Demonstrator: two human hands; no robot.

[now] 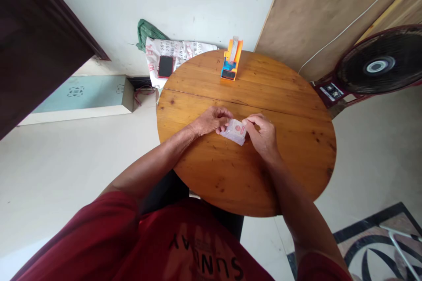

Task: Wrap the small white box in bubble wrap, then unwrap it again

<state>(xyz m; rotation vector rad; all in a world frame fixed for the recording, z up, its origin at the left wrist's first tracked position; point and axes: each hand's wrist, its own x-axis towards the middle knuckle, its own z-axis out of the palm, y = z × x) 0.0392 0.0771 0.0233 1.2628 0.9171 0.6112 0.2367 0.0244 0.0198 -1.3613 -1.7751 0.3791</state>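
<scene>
A small clear plastic packet (234, 131) with a red round mark lies at the middle of a round wooden table (204, 171). My left hand (211, 120) pinches its left end with curled fingers. My right hand (262, 134) grips its right end near the red mark. Both hands rest on the tabletop, close together, with the packet stretched between them.
An orange and blue holder (231, 60) with a grey strip stands at the table's far edge. Beyond the table a printed sack (184, 50) with a dark phone (165, 66) on it leans by the wall. A floor fan (379, 66) stands at the right.
</scene>
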